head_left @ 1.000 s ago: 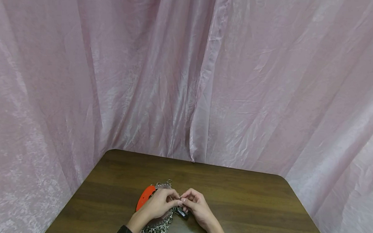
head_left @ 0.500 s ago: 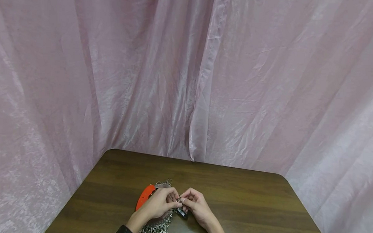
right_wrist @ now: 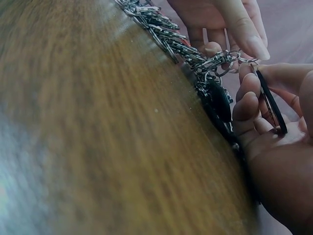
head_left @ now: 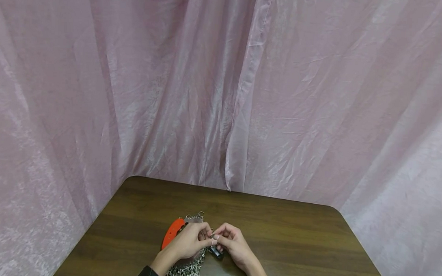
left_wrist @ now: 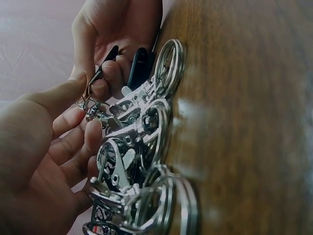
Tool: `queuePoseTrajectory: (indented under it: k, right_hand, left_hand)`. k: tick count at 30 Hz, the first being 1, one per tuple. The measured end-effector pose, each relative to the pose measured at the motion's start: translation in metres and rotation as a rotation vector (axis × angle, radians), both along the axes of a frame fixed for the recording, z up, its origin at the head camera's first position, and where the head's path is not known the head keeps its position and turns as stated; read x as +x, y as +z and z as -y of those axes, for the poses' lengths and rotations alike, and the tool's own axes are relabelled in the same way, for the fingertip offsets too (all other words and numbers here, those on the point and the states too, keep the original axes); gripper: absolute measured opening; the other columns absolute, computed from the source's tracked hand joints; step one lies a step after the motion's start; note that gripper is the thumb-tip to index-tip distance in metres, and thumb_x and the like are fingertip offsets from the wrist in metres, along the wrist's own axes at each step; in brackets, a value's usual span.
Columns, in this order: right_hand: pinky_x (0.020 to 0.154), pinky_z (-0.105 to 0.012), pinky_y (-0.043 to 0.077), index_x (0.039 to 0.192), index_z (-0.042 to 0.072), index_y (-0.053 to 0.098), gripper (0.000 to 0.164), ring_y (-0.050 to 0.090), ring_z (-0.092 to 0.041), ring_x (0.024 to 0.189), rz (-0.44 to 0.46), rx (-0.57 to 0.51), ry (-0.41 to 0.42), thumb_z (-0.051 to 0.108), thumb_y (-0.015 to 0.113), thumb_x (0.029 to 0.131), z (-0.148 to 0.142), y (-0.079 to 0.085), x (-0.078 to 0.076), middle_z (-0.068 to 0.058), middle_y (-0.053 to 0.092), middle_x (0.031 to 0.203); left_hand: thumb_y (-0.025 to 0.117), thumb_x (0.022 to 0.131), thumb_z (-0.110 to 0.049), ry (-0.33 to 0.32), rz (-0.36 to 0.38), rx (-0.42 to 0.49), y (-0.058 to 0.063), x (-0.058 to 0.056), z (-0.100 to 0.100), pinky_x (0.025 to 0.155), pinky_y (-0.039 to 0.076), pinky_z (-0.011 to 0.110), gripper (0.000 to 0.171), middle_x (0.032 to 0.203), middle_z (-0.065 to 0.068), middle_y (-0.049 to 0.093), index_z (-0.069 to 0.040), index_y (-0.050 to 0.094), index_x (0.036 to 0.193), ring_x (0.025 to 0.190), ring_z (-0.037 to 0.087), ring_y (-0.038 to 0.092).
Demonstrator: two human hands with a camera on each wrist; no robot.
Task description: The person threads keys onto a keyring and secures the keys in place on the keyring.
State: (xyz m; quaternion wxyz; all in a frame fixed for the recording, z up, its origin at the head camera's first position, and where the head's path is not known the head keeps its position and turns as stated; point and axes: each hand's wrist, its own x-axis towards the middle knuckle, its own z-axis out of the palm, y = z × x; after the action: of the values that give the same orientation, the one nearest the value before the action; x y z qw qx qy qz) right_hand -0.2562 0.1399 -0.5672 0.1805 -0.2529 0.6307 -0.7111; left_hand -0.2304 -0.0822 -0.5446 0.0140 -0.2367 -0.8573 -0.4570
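Observation:
In the head view, my left hand [head_left: 189, 241] and right hand [head_left: 236, 247] meet fingertip to fingertip just above the table. The left thumb and fingers pinch a small metal key ring [right_wrist: 246, 60] joined to a clasp. A slim black piece with a metal edge [right_wrist: 272, 100] hangs from that ring; the right thumb and fingers pinch its ring end. Its exact kind is unclear. Beneath the left hand lies a heap of silver key rings with clasps [left_wrist: 128, 129]. Another black item [right_wrist: 218, 102] lies beside the right fingers, partly hidden.
An orange curved piece [head_left: 171, 233] lies left of the left hand, partly covered by it. More key rings [head_left: 185, 273] spread toward the near edge. The brown wooden table [head_left: 294, 242] ends at a pink curtain [head_left: 192, 112].
Both hands stay in nearly the same place. Only the fingertips shift slightly around the small ring.

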Motion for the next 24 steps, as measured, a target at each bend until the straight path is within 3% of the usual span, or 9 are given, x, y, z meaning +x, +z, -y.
queuePoseTrajectory:
  k: [5,8,14,24]
  right_hand:
    - [0.066,-0.022,0.053,0.108,0.001,0.068,0.011,0.060,-0.008,0.072,-0.010,0.007,0.002,-0.004,0.060,0.102,-0.0004,-0.0010,0.0005,-0.001,0.069,0.094]
    - [0.066,-0.022,0.052,0.110,-0.007,0.064,0.009,0.059,-0.009,0.072,-0.018,0.014,0.005,-0.003,0.062,0.102,-0.0008,-0.0020,0.0005,-0.001,0.069,0.094]
    - [0.067,-0.022,0.052,0.115,-0.022,0.051,0.028,0.059,-0.008,0.074,-0.028,0.030,0.011,-0.001,0.064,0.101,-0.0013,-0.0027,0.0001,0.000,0.069,0.093]
    - [0.067,-0.023,0.052,0.117,-0.021,0.052,0.028,0.060,-0.009,0.073,0.009,0.026,-0.009,0.001,0.063,0.103,-0.0007,0.0003,0.0010,0.001,0.068,0.091]
  left_hand:
    - [0.080,0.096,-0.041,0.007,0.011,-0.001,0.0007,0.0013,0.0001,0.068,0.052,0.024,0.026,0.084,-0.012,0.065,-0.019,0.067,0.094,0.072,0.001,0.061]
    - [0.079,0.097,-0.043,0.009,0.022,-0.003,0.0018,0.0023,0.0001,0.067,0.052,0.024,0.026,0.084,-0.012,0.065,-0.019,0.067,0.094,0.071,0.002,0.061]
    - [0.076,0.098,-0.047,0.021,0.029,-0.022,0.0020,0.0030,0.0001,0.063,0.050,0.025,0.027,0.082,-0.012,0.063,-0.021,0.067,0.093,0.069,0.003,0.059]
    - [0.078,0.097,-0.046,0.034,0.051,-0.004,-0.0004,0.0002,-0.0006,0.067,0.052,0.025,0.029,0.085,-0.011,0.066,-0.018,0.069,0.096,0.073,0.003,0.062]
